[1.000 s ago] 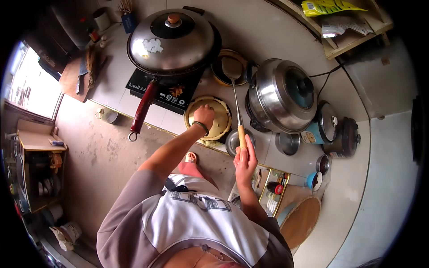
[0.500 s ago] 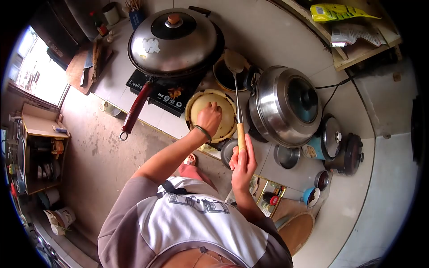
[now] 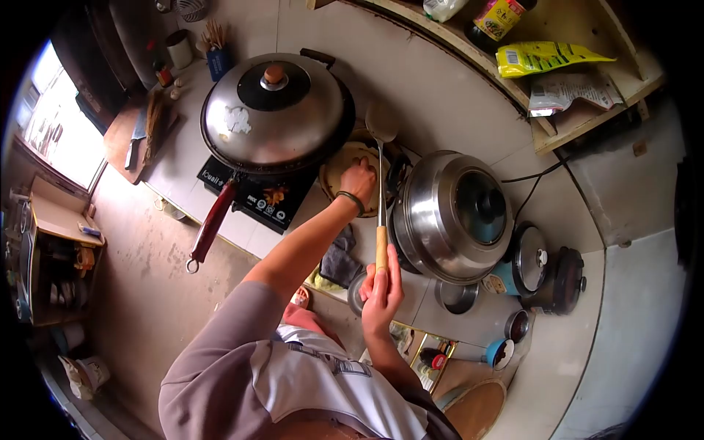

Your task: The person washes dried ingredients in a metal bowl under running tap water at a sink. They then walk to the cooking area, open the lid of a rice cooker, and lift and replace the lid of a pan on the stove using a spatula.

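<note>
My left hand (image 3: pixel 358 180) is closed on the middle of a round cream lid (image 3: pixel 332 176) with a worn, dark-flecked rim. The lid lies over a dark pot at the back of the counter, between the wok and the steel pot; whether it rests fully on the rim I cannot tell. My right hand (image 3: pixel 383 286) grips the wooden handle of a spatula (image 3: pixel 381 191), its metal blade pointing away from me and raised past the lid. A dark grey cloth (image 3: pixel 339 257) lies on the counter below my left forearm.
Left of the lid, a covered wok (image 3: pixel 242 143) sits on an induction cooker (image 3: pixel 257 202), its red handle (image 3: pixel 213 227) jutting over the counter edge. A large lidded steel pot (image 3: pixel 440 220) stands right. A cleaver (image 3: pixel 135 139) lies on the cutting board (image 3: pixel 121 136). Shelf (image 3: pixel 587 121) overhead.
My left hand has moved the lid away from me, toward the back, and over the dark pot. The grey cloth now shows. The spatula stays in my right hand; the view has tilted up.
</note>
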`<move>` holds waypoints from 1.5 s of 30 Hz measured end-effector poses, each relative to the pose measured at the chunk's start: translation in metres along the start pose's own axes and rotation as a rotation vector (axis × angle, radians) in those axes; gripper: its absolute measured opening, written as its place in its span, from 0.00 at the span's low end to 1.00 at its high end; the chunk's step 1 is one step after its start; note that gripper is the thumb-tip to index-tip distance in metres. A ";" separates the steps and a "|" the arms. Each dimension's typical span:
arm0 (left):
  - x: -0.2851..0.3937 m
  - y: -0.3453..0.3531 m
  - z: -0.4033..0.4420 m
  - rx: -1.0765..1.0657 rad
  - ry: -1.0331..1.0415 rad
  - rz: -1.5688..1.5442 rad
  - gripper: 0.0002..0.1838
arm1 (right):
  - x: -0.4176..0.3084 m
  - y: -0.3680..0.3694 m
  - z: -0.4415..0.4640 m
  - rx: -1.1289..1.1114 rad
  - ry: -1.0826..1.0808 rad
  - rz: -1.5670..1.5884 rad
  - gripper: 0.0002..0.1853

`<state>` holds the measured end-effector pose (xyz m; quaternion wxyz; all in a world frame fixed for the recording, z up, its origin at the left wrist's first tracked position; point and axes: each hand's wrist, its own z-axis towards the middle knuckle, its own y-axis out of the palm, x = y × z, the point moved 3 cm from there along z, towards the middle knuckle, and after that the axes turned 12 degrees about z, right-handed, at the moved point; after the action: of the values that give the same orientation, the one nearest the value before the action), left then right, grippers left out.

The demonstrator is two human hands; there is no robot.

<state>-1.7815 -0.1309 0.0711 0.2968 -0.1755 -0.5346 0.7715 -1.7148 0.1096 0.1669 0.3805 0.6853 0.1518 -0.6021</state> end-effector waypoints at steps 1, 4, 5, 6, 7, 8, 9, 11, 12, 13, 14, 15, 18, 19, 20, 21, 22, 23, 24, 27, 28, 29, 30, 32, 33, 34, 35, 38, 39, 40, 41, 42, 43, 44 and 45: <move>0.003 0.010 0.016 0.018 -0.009 -0.028 0.07 | -0.001 0.001 0.008 -0.004 -0.012 -0.008 0.24; 0.007 0.030 0.042 -0.046 -0.005 -0.116 0.09 | -0.002 0.002 0.013 0.007 -0.034 -0.088 0.24; 0.006 0.033 0.047 0.003 -0.026 -0.194 0.11 | -0.004 0.003 0.014 0.017 -0.032 -0.111 0.24; 0.006 0.031 0.049 0.006 -0.085 -0.220 0.12 | -0.004 0.002 0.015 0.021 -0.033 -0.122 0.24; 0.008 0.029 0.052 0.009 -0.144 -0.242 0.12 | -0.005 0.000 0.016 0.024 -0.034 -0.130 0.24; 0.004 0.025 0.056 0.016 -0.202 -0.260 0.13 | -0.005 0.000 0.017 0.025 -0.037 -0.134 0.24; 0.002 0.017 0.049 -0.027 -0.118 -0.206 0.14 | -0.006 0.000 0.018 0.032 -0.029 -0.110 0.24; 0.005 -0.019 0.010 -0.160 -0.057 -0.139 0.14 | -0.008 0.000 0.015 0.039 -0.007 -0.055 0.24; 0.002 -0.044 -0.013 -0.263 0.018 -0.113 0.14 | -0.006 -0.001 0.014 0.030 0.009 -0.036 0.24; -0.003 -0.067 -0.035 -0.156 0.102 -0.163 0.14 | -0.006 0.000 0.013 0.035 0.001 -0.039 0.24; -0.013 -0.104 -0.047 -0.259 0.099 -0.241 0.14 | -0.007 0.001 0.014 -0.013 -0.046 -0.055 0.24; -0.025 -0.141 -0.049 -0.316 0.108 -0.193 0.12 | -0.009 0.001 0.013 -0.052 -0.089 -0.075 0.24; -0.091 -0.219 -0.016 0.195 -0.053 -0.001 0.08 | -0.022 0.003 0.011 -0.049 -0.097 -0.099 0.24; -0.122 -0.233 0.003 0.382 -0.156 -0.018 0.10 | -0.026 0.003 0.011 -0.060 -0.107 -0.105 0.25; -0.145 -0.247 0.023 0.406 -0.259 0.065 0.14 | -0.032 0.003 0.011 -0.077 -0.127 -0.107 0.25; -0.168 -0.249 0.042 0.343 -0.313 0.167 0.17 | -0.038 0.004 0.011 -0.092 -0.146 -0.107 0.24; -0.187 -0.245 0.059 0.189 -0.355 0.185 0.21 | -0.043 0.006 0.009 -0.106 -0.166 -0.106 0.24; -0.209 -0.221 0.077 0.078 -0.348 0.226 0.23 | -0.047 0.007 0.006 -0.102 -0.167 -0.122 0.24; -0.228 -0.191 0.092 -0.005 -0.284 0.267 0.22 | -0.052 0.007 0.003 -0.096 -0.169 -0.139 0.24; -0.237 -0.173 0.099 -0.180 -0.246 0.235 0.21 | -0.061 0.009 -0.007 -0.067 -0.157 -0.156 0.24; -0.237 -0.175 0.098 -0.229 -0.261 0.201 0.21 | -0.061 0.008 -0.010 -0.060 -0.157 -0.173 0.24; -0.236 -0.178 0.100 -0.199 -0.283 0.205 0.19 | -0.061 0.007 -0.013 -0.052 -0.156 -0.186 0.24; -0.235 -0.182 0.101 -0.172 -0.303 0.209 0.17 | -0.062 0.008 -0.015 -0.053 -0.161 -0.194 0.24; -0.236 -0.187 0.097 -0.147 -0.325 0.193 0.15 | -0.065 0.005 -0.021 -0.053 -0.162 -0.219 0.24; -0.240 -0.195 0.097 -0.141 -0.329 0.173 0.15 | -0.066 0.004 -0.023 -0.053 -0.161 -0.218 0.24; -0.244 -0.203 0.099 -0.134 -0.331 0.154 0.14 | -0.067 0.003 -0.024 -0.052 -0.161 -0.215 0.24; -0.253 -0.210 0.104 -0.093 -0.380 0.184 0.16 | -0.068 0.002 -0.025 -0.048 -0.158 -0.214 0.24; -0.285 -0.254 0.111 0.059 -0.322 0.142 0.22 | -0.074 0.004 -0.026 -0.090 -0.191 -0.286 0.24; -0.302 -0.264 0.121 -0.008 -0.326 0.161 0.23 | -0.076 0.007 -0.024 -0.105 -0.209 -0.307 0.24; -0.314 -0.278 0.125 -0.007 -0.313 0.135 0.22 | -0.076 0.007 -0.023 -0.116 -0.168 -0.283 0.24; -0.326 -0.290 0.128 0.054 -0.239 0.126 0.21 | -0.074 0.009 -0.020 -0.133 -0.150 -0.280 0.24; -0.325 -0.310 0.121 0.012 -0.308 0.132 0.21 | -0.070 0.012 -0.016 -0.151 -0.136 -0.275 0.24; -0.322 -0.324 0.114 -0.028 -0.377 0.136 0.22 | -0.067 0.014 -0.012 -0.168 -0.123 -0.272 0.24; -0.334 -0.325 0.119 -0.030 -0.391 0.126 0.21 | -0.065 0.017 -0.008 -0.195 -0.109 -0.271 0.23; -0.344 -0.331 0.121 -0.029 -0.405 0.114 0.21 | -0.063 0.023 -0.004 -0.212 -0.089 -0.259 0.23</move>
<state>-1.5015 -0.3567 0.4068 0.1366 -0.0513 -0.5835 0.7989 -1.7111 0.1133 0.2338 0.3765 0.5888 0.2845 -0.6563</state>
